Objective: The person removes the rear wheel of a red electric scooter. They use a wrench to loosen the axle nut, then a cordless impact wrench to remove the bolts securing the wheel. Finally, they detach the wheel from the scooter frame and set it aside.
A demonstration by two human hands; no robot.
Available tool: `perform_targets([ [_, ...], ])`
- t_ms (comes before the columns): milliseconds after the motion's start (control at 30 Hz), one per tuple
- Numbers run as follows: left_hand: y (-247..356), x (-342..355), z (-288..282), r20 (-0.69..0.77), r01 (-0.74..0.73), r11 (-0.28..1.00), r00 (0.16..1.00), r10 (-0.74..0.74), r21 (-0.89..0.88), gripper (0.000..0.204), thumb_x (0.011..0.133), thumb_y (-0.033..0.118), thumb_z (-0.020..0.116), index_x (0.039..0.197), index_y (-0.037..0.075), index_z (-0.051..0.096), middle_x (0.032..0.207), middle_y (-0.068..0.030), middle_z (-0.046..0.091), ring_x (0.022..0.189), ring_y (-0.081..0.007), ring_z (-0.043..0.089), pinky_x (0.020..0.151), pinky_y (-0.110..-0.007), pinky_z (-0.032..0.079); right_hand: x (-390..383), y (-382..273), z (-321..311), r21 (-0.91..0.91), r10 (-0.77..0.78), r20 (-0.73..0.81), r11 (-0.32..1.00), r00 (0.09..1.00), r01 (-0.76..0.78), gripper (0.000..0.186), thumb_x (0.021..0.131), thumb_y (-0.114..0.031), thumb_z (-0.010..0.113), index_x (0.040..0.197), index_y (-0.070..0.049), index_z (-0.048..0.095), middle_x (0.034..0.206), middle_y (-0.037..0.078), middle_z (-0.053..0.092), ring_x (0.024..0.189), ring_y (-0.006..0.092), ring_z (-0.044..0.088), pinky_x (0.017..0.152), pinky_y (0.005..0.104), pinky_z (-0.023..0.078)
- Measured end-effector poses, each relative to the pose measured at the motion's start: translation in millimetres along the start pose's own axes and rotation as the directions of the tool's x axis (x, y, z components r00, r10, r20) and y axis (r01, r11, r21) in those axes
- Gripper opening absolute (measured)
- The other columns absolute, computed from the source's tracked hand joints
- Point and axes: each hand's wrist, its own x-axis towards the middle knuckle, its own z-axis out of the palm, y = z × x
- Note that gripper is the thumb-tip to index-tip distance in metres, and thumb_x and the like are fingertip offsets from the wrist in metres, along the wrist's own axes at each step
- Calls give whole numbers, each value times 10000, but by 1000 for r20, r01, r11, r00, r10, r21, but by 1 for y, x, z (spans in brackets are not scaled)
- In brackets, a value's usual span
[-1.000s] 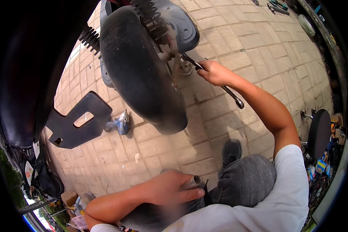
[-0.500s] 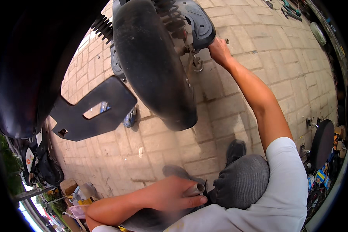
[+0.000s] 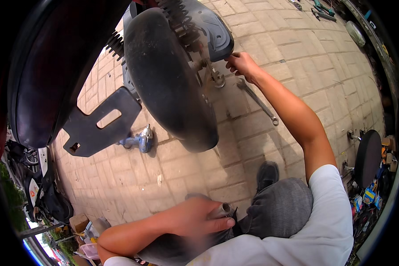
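Observation:
My left hand (image 3: 193, 218) is closed around a short metal tube (image 3: 219, 211), its hollow end showing past the thumb, low in front of my body. My right hand (image 3: 244, 66) reaches out beside the grey plastic footrest (image 3: 219, 40), fingers loosely bent and apart, with nothing visible in them. Below it, apart from the fingers, a combination wrench (image 3: 258, 101) lies on the paving. The scooter's wheel stands left of that hand, largely hidden under a black rear mudguard (image 3: 168, 80). A metal bracket (image 3: 217, 80) shows beside the wheel.
A flat black plate (image 3: 104, 122) juts from the scooter's body at left. Beneath it, a blue power tool (image 3: 142, 139) lies on the paving. A round black stool (image 3: 369, 158) stands at right by piled clutter. Hand tools (image 3: 323, 13) lie far right. A parked motorbike (image 3: 48, 195) is at left.
My right hand has let go of the wrench, which now lies below it, and its fingers have loosened. The view has shifted slightly. My left hand still holds the tube.

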Motion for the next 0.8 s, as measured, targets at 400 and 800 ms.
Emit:
perform_targets([
  [400,-13,-23,16,-21,34,995,999,-37,-97,565,918,528,558,804,-25,560,700,-176,574,663,-232,552,647,-370,457,9,-29,38,191,184,175,957,967,-217,120,873,-321,653,900,-207,626,703,-61,580,539,59,416,482,262,352],
  [800,-15,-22,11,9,3,999,1000,-3,-51,594,919,552,543,835,-36,571,741,-201,591,704,-258,584,675,-377,469,5,-25,44,261,78,91,960,993,-99,198,873,-352,652,817,-177,580,673,-44,554,530,64,424,453,252,316],
])
